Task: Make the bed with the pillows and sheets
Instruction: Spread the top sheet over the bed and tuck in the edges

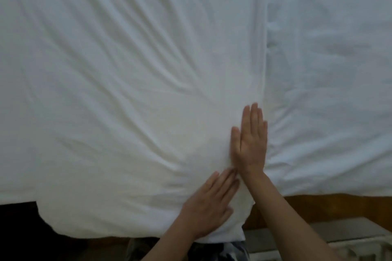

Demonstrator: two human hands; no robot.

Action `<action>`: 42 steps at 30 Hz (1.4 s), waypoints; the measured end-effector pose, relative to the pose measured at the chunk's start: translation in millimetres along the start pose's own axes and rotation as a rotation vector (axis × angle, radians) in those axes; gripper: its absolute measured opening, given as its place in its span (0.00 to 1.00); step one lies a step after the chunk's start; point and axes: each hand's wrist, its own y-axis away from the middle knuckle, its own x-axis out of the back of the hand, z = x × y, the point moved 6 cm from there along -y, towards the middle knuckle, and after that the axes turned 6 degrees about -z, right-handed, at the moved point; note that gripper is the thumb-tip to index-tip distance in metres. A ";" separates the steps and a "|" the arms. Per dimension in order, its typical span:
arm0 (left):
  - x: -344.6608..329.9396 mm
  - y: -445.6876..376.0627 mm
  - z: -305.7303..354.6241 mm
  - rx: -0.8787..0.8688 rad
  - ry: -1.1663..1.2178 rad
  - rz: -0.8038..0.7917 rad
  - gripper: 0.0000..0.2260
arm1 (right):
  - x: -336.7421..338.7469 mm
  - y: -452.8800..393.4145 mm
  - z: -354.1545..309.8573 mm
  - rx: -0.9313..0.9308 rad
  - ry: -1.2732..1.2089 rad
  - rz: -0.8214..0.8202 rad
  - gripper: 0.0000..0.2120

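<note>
On white bedding, hands' palms press hidden.

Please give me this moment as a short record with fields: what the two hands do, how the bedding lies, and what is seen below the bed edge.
left hand: flat, fingers straight, pressing the white sheet near its lower edge
right hand: flat, fingers straight and together, lying along the sheet's vertical edge
sheet state: wrinkled, creases fanning out from the hands
second layer: white bedding to the right of that edge
below bed edge: brown wooden frame
</note>
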 end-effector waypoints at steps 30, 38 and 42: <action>80.3 -329.4 122.6 0.465 0.001 0.289 0.29 | 133.3 -15.6 451.2 -0.250 0.143 0.006 0.29; 56.0 -469.6 336.5 -0.082 -0.091 0.113 0.27 | 188.6 34.8 651.8 -0.523 0.089 -0.018 0.30; 54.9 -464.2 390.2 -0.394 -0.016 0.060 0.21 | 215.2 38.8 719.6 -1.010 -0.159 0.116 0.32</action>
